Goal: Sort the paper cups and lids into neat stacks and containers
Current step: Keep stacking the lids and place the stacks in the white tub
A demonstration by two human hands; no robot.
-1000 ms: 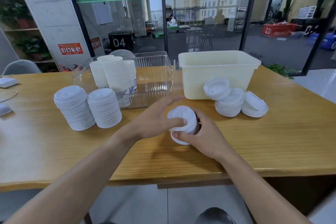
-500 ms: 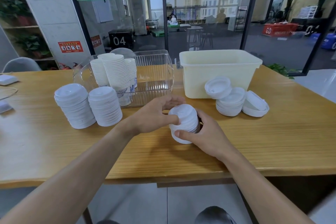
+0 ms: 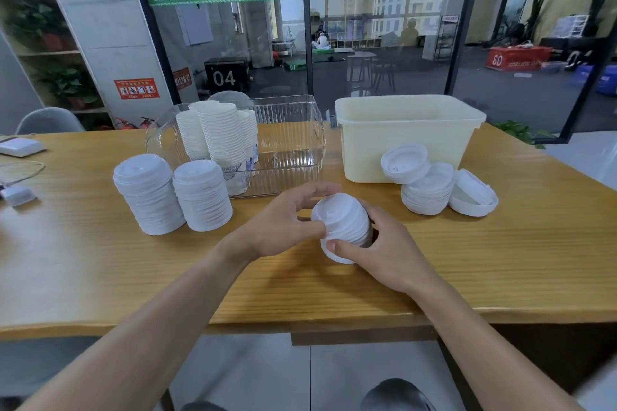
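Lid stack (image 3: 344, 227) more tilted than before

Both forearms are bare from the lower frame edge to the wrists; no sleeve, watch, ring or glove shows on either. The left hand (image 3: 277, 227) and right hand (image 3: 384, 253) are uncovered, nails short and unpainted. At six o'clock, a dark rounded shoe tip (image 3: 397, 395) shows above grey floor.
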